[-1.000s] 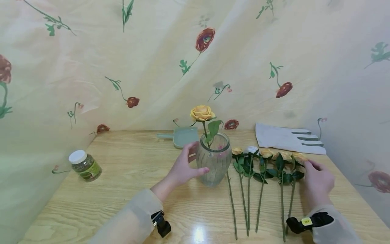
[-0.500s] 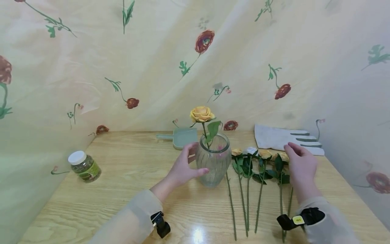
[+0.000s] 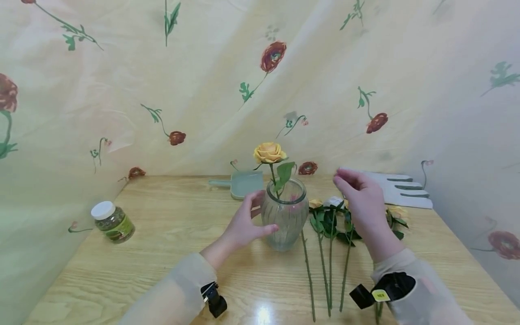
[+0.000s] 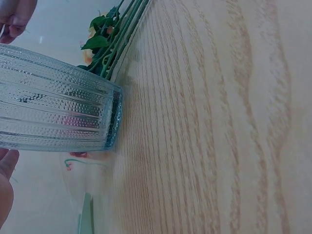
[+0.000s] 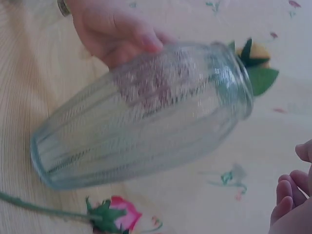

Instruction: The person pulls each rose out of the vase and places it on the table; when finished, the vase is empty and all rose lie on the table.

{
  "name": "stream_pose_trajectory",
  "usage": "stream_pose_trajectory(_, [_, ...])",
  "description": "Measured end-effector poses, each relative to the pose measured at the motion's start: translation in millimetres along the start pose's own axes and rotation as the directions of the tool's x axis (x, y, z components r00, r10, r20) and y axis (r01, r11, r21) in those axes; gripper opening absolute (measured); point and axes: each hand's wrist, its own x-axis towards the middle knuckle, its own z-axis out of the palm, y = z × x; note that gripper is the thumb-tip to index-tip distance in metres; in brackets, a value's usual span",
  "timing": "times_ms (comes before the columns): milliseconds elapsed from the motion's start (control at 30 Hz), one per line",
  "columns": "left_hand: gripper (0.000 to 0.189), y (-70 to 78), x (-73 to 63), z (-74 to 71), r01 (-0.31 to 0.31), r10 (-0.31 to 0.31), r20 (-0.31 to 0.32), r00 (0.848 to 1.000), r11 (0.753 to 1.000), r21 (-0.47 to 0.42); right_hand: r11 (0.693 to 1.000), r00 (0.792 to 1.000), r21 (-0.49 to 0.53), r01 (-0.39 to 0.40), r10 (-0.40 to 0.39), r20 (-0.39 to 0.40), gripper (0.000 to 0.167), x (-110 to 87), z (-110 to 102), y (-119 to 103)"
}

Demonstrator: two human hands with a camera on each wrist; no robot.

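Note:
My left hand [image 3: 245,225] holds the left side of a clear ribbed glass vase [image 3: 286,228], its thumb in front. The vase stands upright on the table. One yellow rose [image 3: 270,152] with a green leaf rises from its mouth. My right hand [image 3: 363,198] is raised over the lying roses, fingers loosely bent. In the right wrist view, the fingers of that hand [image 5: 292,195] show a gap to the thumb and hold nothing. Several long-stemmed roses lie right of the vase, among them a white rose [image 3: 335,201] and a pink rose [image 5: 126,213].
A yellow rose [image 3: 397,212] lies at the far right of the row. Behind the right hand lies a white glove [image 3: 400,189]. A pale green dustpan [image 3: 247,184] lies behind the vase. A white-lidded jar [image 3: 115,223] stands at the left. Flower-printed cloth [image 3: 211,90] hangs behind the table.
My right hand has moved left and up, from the rightmost rose across the row towards the vase. My left hand and the vase have stayed put.

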Motion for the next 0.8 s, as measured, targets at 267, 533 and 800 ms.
stream_pose_trajectory(267, [0.085, 0.3, -0.1, -0.6, -0.003, 0.003, 0.002, 1.0, 1.0, 0.01, 0.99, 0.982, -0.092, 0.108, -0.092, 0.167, 0.046, -7.5, 24.9, -25.0])
stream_pose_trajectory(533, [0.084, 0.8, -0.1, -1.3, -0.012, 0.012, 0.004, 1.0, 1.0, 0.018, 0.943, 0.922, -0.203, 0.263, -0.184, 0.341, 0.038, -9.7, 45.0, -43.9])
stream_pose_trajectory(800, [0.084, 2.0, -0.4, -1.6, -0.004, 0.004, 0.008, 1.0, 1.0, 0.014, 0.922, 0.873, -0.231, 0.31, -0.18, 0.452, 0.039, -2.0, 56.9, -50.9])
